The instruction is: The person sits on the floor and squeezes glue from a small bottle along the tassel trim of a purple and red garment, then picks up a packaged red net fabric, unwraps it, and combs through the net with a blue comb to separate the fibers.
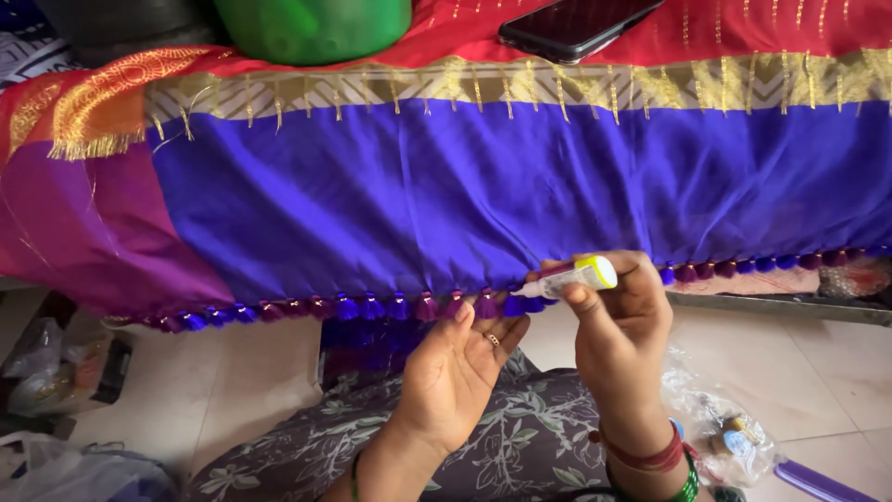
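1. The right hand (621,321) grips a small glue tube (576,276), white with a yellow cap end, pinched between thumb and fingers; its long axis lies nearly level, nozzle pointing left.
2. The nozzle meets a blue tassel (514,304) on the hanging edge of a blue cloth (446,195), just above and between the two hands.
3. The left hand (460,367) grasps nothing: palm up, fingers half curled, fingertips just under the tassel row (353,307), touching or nearly so.
4. The right hand is nearer the glued tassel; the left lies below and slightly left of it.
5. Further up the draped red cloth lie a dark phone (571,23) and a green container (311,28); a clear plastic bag (720,432) sits on the tiled floor (818,372) at right.
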